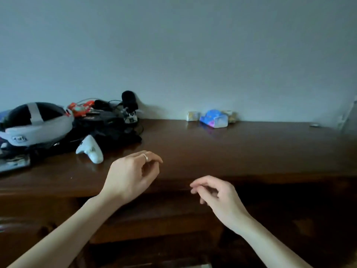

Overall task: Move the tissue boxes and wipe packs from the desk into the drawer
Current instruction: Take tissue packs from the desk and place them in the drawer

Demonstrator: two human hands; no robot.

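On the dark wooden desk [231,151], against the back wall, lies a blue and purple tissue pack [213,118]. A small pale box [192,116] stands to its left and another small pack [231,115] shows behind it on the right. My left hand [133,175] hovers over the desk's front edge, fingers loosely curled, a ring on one finger, holding nothing. My right hand [216,194] hangs lower, in front of the drawer fronts [154,219], fingers also loosely curled and empty. Both hands are well short of the packs.
At the left of the desk sit a white headset [34,126], a white controller [89,148], black cables and gear [110,124], a black microphone [129,101] and a red item [80,109]. A pale object [349,117] leans at the far right.
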